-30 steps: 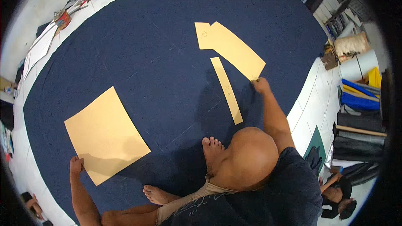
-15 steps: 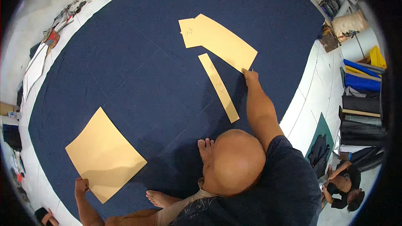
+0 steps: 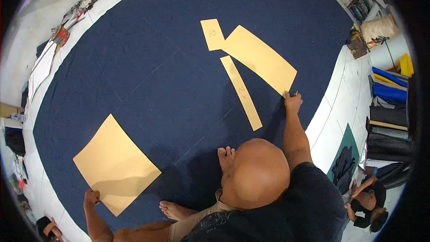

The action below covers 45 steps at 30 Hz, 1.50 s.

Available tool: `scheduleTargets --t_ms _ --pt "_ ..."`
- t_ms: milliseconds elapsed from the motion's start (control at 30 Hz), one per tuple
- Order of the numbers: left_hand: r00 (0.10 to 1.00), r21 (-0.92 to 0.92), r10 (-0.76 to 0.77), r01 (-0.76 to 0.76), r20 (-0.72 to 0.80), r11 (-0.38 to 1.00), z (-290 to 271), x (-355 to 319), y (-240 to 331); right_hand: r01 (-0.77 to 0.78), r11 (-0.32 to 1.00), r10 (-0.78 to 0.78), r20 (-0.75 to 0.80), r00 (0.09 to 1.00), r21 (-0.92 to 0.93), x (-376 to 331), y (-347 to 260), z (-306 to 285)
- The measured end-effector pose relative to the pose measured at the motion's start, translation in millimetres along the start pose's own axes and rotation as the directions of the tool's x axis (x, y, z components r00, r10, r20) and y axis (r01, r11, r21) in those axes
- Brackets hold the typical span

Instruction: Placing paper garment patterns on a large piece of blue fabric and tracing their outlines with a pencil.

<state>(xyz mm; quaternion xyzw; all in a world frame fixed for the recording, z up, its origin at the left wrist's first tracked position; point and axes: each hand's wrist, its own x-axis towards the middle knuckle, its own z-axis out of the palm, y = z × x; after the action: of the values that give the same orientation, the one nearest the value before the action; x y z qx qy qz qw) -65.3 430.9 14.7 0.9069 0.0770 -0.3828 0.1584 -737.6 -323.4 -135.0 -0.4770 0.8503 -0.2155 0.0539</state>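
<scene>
A big dark blue cloth [image 3: 134, 62] lies spread on the floor, marked with thin pale lines. At the lower left, my left hand [image 3: 92, 197] pinches the near corner of a large four-sided yellow cardboard pattern piece [image 3: 116, 157]. My right hand [image 3: 293, 102], reaching forward, grips the near corner of a long yellow cardboard pattern piece [image 3: 262, 58] with a slightly curved edge. A thin, small thing pokes up from those fingers, too small to name. Beside the long piece are a small yellow cardboard rectangle [image 3: 212, 35] and a narrow yellow cardboard strip [image 3: 241, 93], both with handwriting.
My knee [image 3: 262, 172] and bare feet [image 3: 177, 210] are on or over the cloth. Fabric rolls [image 3: 389, 127] are stacked along the right side, near a green mat [image 3: 349, 145] and another person [image 3: 369, 199]. Assorted tools and a red can [image 3: 60, 36] line the left wall.
My right hand has moved the long piece to the right and slightly nearer, uncovering the small rectangle it overlapped. My left hand keeps its hold on the large piece.
</scene>
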Motion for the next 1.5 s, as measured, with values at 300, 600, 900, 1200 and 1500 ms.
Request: scheduleTargets --t_ms 300,600,900,1200,1500 --pt "0.999 -0.059 0.043 -0.044 -0.008 0.997 13 16 15 0.766 0.601 -0.781 0.372 0.502 0.230 -66 -193 30" --pt "0.892 0.296 0.141 -0.008 -0.430 0.955 -60 12 -126 0.854 0.505 -0.721 0.606 0.337 0.126 -123 -312 74" --pt "0.779 0.405 -0.013 0.340 -0.627 0.848 -27 6 -114 0.817 0.438 -0.878 0.376 0.297 0.376 -167 -241 37" --pt "0.928 0.681 0.242 0.016 -0.282 0.732 -52 47 -114 0.831 0.539 -0.787 0.434 0.438 0.140 -183 -126 -14" --pt "0.918 0.257 0.250 -0.173 -0.307 0.951 -26 77 -51 0.738 0.516 -0.836 0.444 0.323 0.435 -201 -165 -14"
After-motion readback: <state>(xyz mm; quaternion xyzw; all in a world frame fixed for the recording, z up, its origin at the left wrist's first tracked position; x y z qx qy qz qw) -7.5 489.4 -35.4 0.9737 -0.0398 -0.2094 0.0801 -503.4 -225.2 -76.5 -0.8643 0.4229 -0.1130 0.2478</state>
